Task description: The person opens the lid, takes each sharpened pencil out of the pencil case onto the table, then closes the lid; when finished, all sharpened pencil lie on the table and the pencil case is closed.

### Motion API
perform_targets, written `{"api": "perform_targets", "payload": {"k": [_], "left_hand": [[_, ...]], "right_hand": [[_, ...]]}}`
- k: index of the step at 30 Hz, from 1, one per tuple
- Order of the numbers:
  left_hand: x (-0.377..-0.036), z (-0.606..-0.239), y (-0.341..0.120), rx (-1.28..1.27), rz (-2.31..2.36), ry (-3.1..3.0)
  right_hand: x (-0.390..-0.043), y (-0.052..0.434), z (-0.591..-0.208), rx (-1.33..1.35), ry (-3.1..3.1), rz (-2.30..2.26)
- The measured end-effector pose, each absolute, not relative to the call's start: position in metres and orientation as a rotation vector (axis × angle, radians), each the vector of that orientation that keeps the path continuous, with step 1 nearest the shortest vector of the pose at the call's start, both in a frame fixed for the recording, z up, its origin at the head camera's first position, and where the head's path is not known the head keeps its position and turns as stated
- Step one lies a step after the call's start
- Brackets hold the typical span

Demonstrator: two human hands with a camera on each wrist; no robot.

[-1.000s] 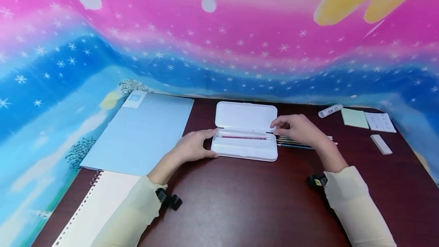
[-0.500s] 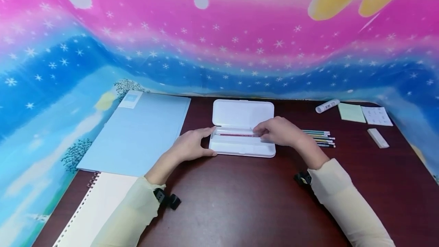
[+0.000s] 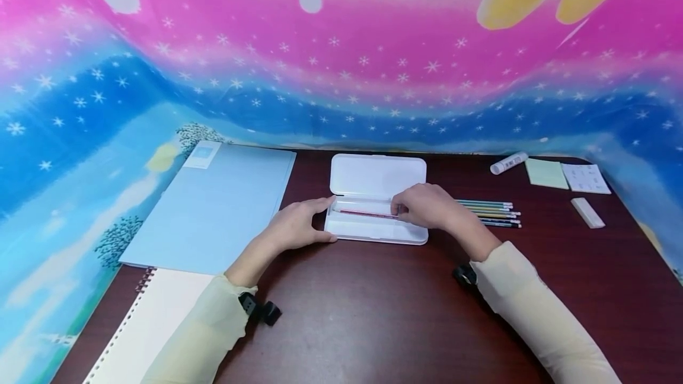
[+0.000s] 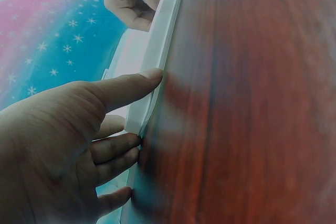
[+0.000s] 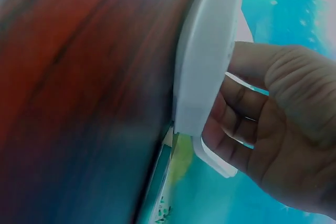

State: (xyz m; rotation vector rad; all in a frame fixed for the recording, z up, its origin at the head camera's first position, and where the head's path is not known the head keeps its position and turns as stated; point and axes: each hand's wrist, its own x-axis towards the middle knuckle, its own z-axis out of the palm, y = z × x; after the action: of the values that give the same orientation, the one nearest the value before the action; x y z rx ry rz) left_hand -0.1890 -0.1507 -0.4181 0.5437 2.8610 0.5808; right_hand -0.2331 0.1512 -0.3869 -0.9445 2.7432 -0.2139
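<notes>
— Case (image 3: 373, 200) sits where?

— White, lid flung back flat, on the dark table (image 3: 373, 313) near its far middle, between the blue folder (image 3: 213, 206) and a row of pencils (image 3: 491, 213).

— And the left hand (image 3: 296, 230)?

— It steadies the case's left end. The left wrist view shows the thumb lying straight along the near rim and the fingers, loosely bent, against the end wall; nothing is pinched.

— The right hand (image 3: 427, 206)?

— Over the right part of the tray, fingers curled down at the end of a red pencil (image 3: 365, 213) that lies lengthwise in the tray. Whether the fingertips actually pinch it cannot be told; the right wrist view shows only curled fingers behind the case's edge.

— What else is about?

— A spiral notebook (image 3: 155, 319) lies under the folder's near edge. At the far right are a glue stick (image 3: 509, 163), a green notepad (image 3: 546, 173), a white sheet (image 3: 586, 178) and an eraser (image 3: 587, 213), all well apart from both hands.
</notes>
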Motion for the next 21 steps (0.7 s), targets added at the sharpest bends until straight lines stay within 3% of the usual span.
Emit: {"api": "perform_targets", "payload": {"k": [21], "left_hand": [[-0.189, -0.418, -0.150, 0.553, 0.578, 2.863]], "right_hand": [[-0.224, 0.237, -0.381, -0.920, 2.875, -0.557]]}}
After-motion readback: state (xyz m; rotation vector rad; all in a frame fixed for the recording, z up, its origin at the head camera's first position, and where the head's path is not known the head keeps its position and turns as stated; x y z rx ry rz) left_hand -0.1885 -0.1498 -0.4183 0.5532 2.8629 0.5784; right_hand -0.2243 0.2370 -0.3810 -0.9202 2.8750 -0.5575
